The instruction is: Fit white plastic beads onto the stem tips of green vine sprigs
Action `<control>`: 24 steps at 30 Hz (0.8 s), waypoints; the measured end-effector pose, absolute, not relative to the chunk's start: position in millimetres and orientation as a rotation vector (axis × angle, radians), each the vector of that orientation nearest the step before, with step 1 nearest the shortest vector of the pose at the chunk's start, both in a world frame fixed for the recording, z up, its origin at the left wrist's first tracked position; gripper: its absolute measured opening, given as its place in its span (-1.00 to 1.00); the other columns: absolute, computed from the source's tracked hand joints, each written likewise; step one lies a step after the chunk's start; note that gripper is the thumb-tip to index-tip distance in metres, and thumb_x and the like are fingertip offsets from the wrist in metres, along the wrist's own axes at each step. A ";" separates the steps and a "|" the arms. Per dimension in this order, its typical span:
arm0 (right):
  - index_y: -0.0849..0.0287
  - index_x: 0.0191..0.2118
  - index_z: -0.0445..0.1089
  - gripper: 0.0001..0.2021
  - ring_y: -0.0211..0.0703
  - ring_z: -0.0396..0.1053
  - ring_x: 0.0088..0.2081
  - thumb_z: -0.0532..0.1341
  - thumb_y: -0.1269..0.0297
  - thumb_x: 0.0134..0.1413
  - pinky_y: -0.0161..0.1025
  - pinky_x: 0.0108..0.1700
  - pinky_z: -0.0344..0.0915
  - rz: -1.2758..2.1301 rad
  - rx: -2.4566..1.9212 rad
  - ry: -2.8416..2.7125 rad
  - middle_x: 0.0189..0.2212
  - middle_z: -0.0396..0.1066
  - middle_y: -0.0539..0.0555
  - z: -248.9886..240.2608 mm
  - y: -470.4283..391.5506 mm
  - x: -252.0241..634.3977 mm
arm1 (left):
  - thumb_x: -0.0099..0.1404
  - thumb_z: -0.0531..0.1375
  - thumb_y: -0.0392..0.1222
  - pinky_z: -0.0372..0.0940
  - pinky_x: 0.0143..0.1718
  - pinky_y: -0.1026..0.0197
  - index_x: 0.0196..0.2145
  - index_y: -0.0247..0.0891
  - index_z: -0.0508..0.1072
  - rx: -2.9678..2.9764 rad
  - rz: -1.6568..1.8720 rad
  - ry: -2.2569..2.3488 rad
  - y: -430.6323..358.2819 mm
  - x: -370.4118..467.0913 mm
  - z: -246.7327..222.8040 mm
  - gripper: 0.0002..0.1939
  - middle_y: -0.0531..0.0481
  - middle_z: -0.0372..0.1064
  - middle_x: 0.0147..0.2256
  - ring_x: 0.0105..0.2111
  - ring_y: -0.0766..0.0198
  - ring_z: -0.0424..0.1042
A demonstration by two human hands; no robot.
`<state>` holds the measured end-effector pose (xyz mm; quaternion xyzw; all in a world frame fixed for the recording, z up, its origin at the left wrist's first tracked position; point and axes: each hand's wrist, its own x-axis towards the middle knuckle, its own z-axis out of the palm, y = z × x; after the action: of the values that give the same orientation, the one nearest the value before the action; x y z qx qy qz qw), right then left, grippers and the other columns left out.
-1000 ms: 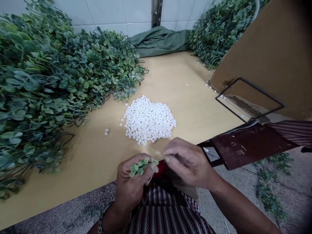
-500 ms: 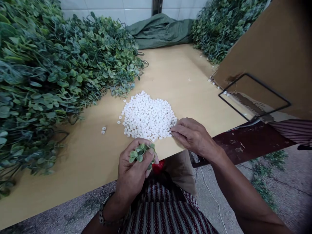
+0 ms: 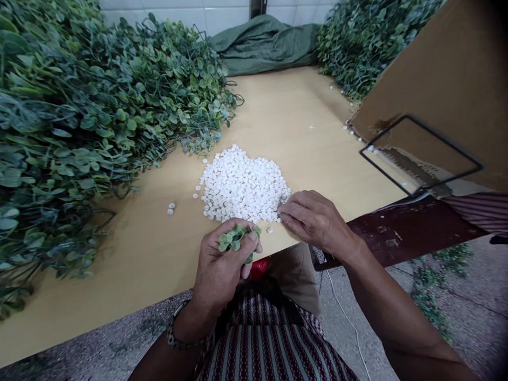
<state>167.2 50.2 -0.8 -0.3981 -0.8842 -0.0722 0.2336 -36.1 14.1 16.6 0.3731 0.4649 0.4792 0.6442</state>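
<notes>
Left hand raised slightly since the earlier frame, pinching a green leaf sprig at lower centre, right hand with fingertips at the right edge of the white bead pile in mid-frame, its grip unclear, artificial foliage filling upper left.

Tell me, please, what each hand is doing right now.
Left hand: closed, holding a green leafy sprig.
Right hand: fingertips at the white pieces' edge; grip unclear.
</notes>
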 end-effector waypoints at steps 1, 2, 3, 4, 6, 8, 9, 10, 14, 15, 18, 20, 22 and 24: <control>0.28 -0.32 0.45 -0.84 -0.12 0.33 -0.39 0.12 0.48 0.22 -0.19 -0.32 0.27 -0.217 -1.087 -2.439 -0.41 0.43 0.15 -1.3 50.7 167.1 | 0.10 0.31 -0.15 -0.03 -0.78 0.43 -0.45 -0.31 0.43 0.840 1.093 1.061 14.2 -35.4 17.8 -0.82 0.07 0.37 -0.60 -0.78 0.51 0.13; 0.27 -0.33 0.45 -0.83 -0.12 0.33 -0.39 0.12 0.49 0.21 -0.18 -0.32 0.27 -0.235 -1.080 -2.440 -0.41 0.43 0.15 -2.3 51.2 167.2 | 0.10 0.31 -0.15 -0.03 -0.78 0.43 -0.45 -0.32 0.43 0.832 1.094 1.062 14.3 -34.8 19.0 -0.82 0.07 0.37 -0.60 -0.78 0.51 0.13; 0.27 -0.34 0.44 -0.84 -0.12 0.33 -0.39 0.12 0.49 0.21 -0.18 -0.32 0.27 -0.251 -1.069 -2.424 -0.41 0.44 0.15 -3.7 51.5 167.3 | 0.10 0.30 -0.15 -0.03 -0.77 0.43 -0.45 -0.32 0.43 0.829 1.091 1.064 14.4 -34.4 20.1 -0.82 0.07 0.37 -0.60 -0.78 0.51 0.12; 0.27 -0.35 0.43 -0.85 -0.12 0.34 -0.39 0.13 0.50 0.20 -0.18 -0.32 0.27 -0.259 -1.055 -2.391 -0.41 0.44 0.15 -5.3 51.5 167.4 | 0.11 0.29 -0.16 -0.03 -0.76 0.43 -0.45 -0.32 0.43 0.832 1.083 1.064 14.5 -34.2 20.9 -0.83 0.07 0.37 -0.61 -0.78 0.52 0.12; 0.26 -0.34 0.42 -0.88 -0.13 0.36 -0.38 0.15 0.50 0.18 -0.19 -0.32 0.29 -0.206 -1.038 -2.281 -0.42 0.44 0.14 -8.3 50.1 167.3 | 0.12 0.28 -0.16 -0.03 -0.75 0.42 -0.46 -0.32 0.44 0.845 1.069 1.056 14.8 -34.1 21.7 -0.84 0.07 0.37 -0.61 -0.78 0.52 0.11; 0.25 -0.31 0.41 -0.91 -0.15 0.38 -0.37 0.17 0.51 0.16 -0.22 -0.32 0.30 -0.047 -1.045 -2.131 -0.42 0.44 0.11 -8.9 46.0 165.6 | 0.11 0.28 -0.17 -0.02 -0.74 0.42 -0.47 -0.33 0.45 0.845 1.067 1.055 15.2 -34.0 21.5 -0.84 0.07 0.38 -0.60 -0.77 0.52 0.11; 0.24 -0.30 0.40 -0.92 -0.18 0.38 -0.37 0.18 0.52 0.15 -0.25 -0.33 0.30 0.056 -1.053 -2.050 -0.43 0.43 0.09 -8.1 42.9 163.8 | 0.10 0.29 -0.16 -0.02 -0.74 0.42 -0.48 -0.33 0.45 0.841 1.067 1.055 15.4 -33.6 21.2 -0.84 0.06 0.38 -0.60 -0.77 0.52 0.12; 0.23 -0.30 0.39 -0.92 -0.22 0.37 -0.38 0.19 0.52 0.14 -0.27 -0.34 0.30 0.165 -1.057 -1.964 -0.44 0.42 0.06 -6.6 39.2 161.2 | 0.09 0.29 -0.16 -0.02 -0.74 0.42 -0.49 -0.33 0.45 0.837 1.066 1.054 15.3 -33.0 20.8 -0.83 0.06 0.38 -0.60 -0.77 0.52 0.11; 0.17 -0.33 0.37 -0.89 -0.31 0.32 -0.40 0.22 0.52 0.12 -0.34 -0.35 0.27 0.561 -1.004 -1.659 -0.47 0.34 -0.04 0.5 22.8 146.6 | 0.10 0.27 -0.17 -0.01 -0.74 0.40 -0.51 -0.33 0.45 0.869 1.028 1.024 13.1 -27.8 19.1 -0.84 0.07 0.35 -0.63 -0.77 0.50 0.11; 0.16 -0.33 0.38 -0.89 -0.31 0.32 -0.40 0.22 0.52 0.12 -0.34 -0.34 0.27 0.643 -0.992 -1.604 -0.46 0.34 -0.05 1.2 19.2 143.2 | 0.11 0.25 -0.18 -0.01 -0.74 0.39 -0.52 -0.32 0.45 0.887 1.015 1.013 12.2 -26.1 18.5 -0.85 0.08 0.34 -0.64 -0.77 0.50 0.11; 0.14 -0.33 0.39 -0.91 -0.30 0.32 -0.38 0.24 0.48 0.13 -0.33 -0.31 0.27 0.833 -0.983 -1.470 -0.44 0.36 -0.04 -0.3 10.6 136.7 | 0.15 0.22 -0.22 -0.05 -0.74 0.38 -0.55 -0.31 0.43 0.963 0.980 0.976 9.9 -21.2 15.7 -0.83 0.10 0.29 -0.67 -0.76 0.51 0.07; 0.13 -0.34 0.39 -0.92 -0.29 0.33 -0.36 0.25 0.45 0.13 -0.32 -0.29 0.28 0.932 -0.957 -1.391 -0.43 0.37 -0.04 -3.0 6.2 135.2 | 0.17 0.20 -0.24 -0.05 -0.74 0.38 -0.58 -0.30 0.41 1.027 0.983 0.950 9.0 -18.2 13.7 -0.81 0.11 0.27 -0.67 -0.75 0.51 0.07; 0.12 -0.33 0.40 -0.93 -0.28 0.35 -0.35 0.26 0.42 0.14 -0.32 -0.27 0.30 0.999 -0.912 -1.329 -0.42 0.39 -0.03 -5.5 2.8 134.4 | 0.17 0.19 -0.27 -0.04 -0.72 0.37 -0.60 -0.29 0.40 1.088 1.003 0.932 8.6 -15.3 12.1 -0.80 0.11 0.28 -0.64 -0.74 0.51 0.08; 0.13 -0.33 0.40 -0.95 -0.26 0.37 -0.34 0.26 0.40 0.14 -0.31 -0.26 0.32 1.027 -0.870 -1.280 -0.40 0.40 -0.01 -7.3 0.3 133.5 | 0.17 0.18 -0.29 -0.03 -0.71 0.35 -0.60 -0.29 0.38 1.123 1.022 0.929 8.4 -12.4 11.1 -0.80 0.12 0.29 -0.64 -0.74 0.52 0.08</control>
<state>133.5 0.3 -7.3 -0.3750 -0.5520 0.4427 0.5989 -12.4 8.4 11.1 0.4903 0.4055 0.4460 0.6294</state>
